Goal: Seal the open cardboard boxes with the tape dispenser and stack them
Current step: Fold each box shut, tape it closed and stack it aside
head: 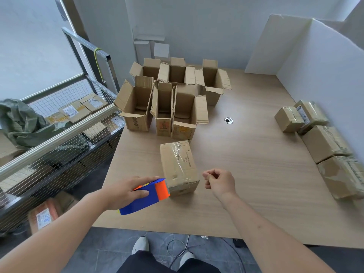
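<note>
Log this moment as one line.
left hand: grips blue-and-orange tape dispenser against taped brown cardboard box | right hand: curled, empty | open cardboard boxes: unsealed

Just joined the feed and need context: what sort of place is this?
Likely a parcel packing station. Open cardboard boxes crowd a wooden table, taped parcels line its right edge, and a wire cage cart alongside holds labelled packages.
</note>
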`<state>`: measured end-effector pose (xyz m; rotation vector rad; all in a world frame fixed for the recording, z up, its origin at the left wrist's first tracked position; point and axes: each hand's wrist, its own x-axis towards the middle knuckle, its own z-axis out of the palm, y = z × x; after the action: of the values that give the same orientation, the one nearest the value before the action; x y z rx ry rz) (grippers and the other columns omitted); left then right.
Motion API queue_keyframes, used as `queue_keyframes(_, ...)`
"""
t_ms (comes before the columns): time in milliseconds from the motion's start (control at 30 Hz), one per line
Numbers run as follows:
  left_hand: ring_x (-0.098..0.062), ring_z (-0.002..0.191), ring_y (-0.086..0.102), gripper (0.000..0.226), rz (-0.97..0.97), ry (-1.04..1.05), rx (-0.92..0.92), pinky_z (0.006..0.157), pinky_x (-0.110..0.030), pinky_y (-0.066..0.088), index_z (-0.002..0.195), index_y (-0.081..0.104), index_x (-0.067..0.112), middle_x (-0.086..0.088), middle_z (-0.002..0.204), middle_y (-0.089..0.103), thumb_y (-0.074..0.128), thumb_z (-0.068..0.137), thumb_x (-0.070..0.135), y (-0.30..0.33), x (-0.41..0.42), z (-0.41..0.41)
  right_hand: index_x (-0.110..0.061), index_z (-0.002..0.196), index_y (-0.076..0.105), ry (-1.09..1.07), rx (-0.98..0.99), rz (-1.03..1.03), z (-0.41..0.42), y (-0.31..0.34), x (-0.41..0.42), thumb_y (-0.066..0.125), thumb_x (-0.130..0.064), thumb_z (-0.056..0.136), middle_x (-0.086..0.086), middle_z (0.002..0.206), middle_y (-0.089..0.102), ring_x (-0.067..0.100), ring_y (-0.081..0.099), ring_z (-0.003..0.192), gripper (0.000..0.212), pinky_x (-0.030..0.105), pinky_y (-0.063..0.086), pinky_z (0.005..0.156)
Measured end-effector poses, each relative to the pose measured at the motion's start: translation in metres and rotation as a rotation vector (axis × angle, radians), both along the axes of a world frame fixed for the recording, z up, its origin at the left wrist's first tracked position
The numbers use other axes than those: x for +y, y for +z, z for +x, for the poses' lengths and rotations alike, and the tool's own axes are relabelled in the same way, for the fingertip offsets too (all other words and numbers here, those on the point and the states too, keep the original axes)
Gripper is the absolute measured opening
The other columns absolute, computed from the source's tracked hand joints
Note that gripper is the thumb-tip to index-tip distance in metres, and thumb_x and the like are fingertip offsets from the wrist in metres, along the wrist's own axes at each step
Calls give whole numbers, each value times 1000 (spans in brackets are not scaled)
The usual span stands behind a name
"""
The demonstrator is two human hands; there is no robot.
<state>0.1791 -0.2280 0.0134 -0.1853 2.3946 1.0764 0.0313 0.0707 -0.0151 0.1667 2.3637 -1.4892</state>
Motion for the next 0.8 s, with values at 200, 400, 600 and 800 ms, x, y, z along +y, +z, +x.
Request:
queue_keyframes(200,-7,108,53,51,-120,-26,-56,100,-36,44,147,32,65,15,118,53,50,105,43,-21,-1,-12,-8,78,76,-22,-78,-18,-4,-23,-12,73,-5,91,9,77,74,18,67,63,14,37,64,68)
queue_keyframes(400,-11,104,53,50,-122,3,-80,96,-37,45,147,32,63,8,114,54,48,106,40,-33,6,-24,-14,93,74,-30,-202,-111,-6,-47,-9,69,-22,97,16,101,73,24,70,73,10,42,64,62)
queue_keyframes(600,-13,112,53,51,-100,3,-97,104,-42,43,145,35,65,8,121,55,50,105,36,-35,6,-32,-29,156,29,139,-58,132,4,-67,-13,38,-36,109,1,132,60,33,62,119,48,40,51,95)
queue_keyframes(800,-15,116,52,52,-81,-6,-99,107,-44,41,142,35,68,5,126,55,52,105,34,-35,1,-32,-14,157,37,594,890,486,7,-59,-32,32,-40,107,7,162,36,23,31,151,56,42,28,121)
